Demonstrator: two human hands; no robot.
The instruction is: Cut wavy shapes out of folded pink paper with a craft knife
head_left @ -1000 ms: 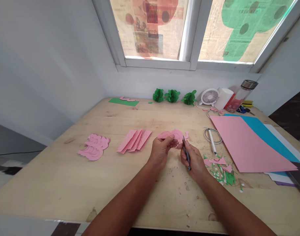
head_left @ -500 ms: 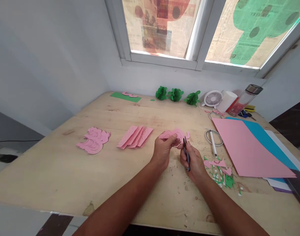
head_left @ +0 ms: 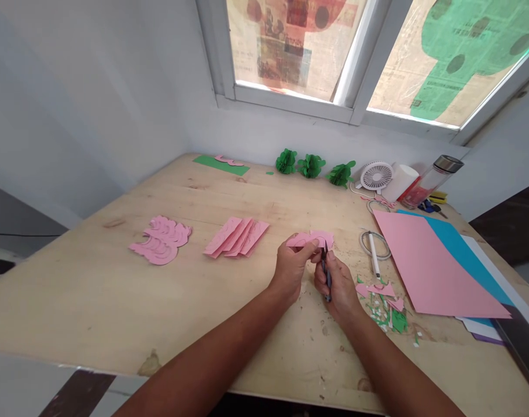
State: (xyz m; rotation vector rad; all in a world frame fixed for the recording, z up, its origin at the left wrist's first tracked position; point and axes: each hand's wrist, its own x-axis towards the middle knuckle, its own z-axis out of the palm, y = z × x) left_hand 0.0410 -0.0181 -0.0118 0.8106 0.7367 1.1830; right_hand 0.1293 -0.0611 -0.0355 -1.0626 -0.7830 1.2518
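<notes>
Between thumb and fingers, my left hand (head_left: 290,265) pinches a piece of pink paper (head_left: 301,238) with curved lines on it. My right hand (head_left: 339,285) is wrapped round dark scissors (head_left: 327,275), whose blades point away from me and meet the paper's near edge. Left of my hands lie several folded pink paper strips (head_left: 236,237). Farther left is an overlapping heap of pink scalloped cut-outs (head_left: 160,240). Beside my right hand, pink, green and white scraps (head_left: 388,307) are scattered on the wooden table (head_left: 160,313).
A white pen (head_left: 374,255) lies across a coiled cable. Pink sheets (head_left: 433,266) overlap blue and white ones at right. Along the wall stand green paper trees (head_left: 311,166), a small fan (head_left: 376,175) and a glass bottle (head_left: 433,180). Green paper (head_left: 221,165) lies at back left.
The pink paper has shifted in my hands, and its far right part now looks straight-edged instead of curved. The scissors have moved slightly with it. The whole view has tilted a little.
</notes>
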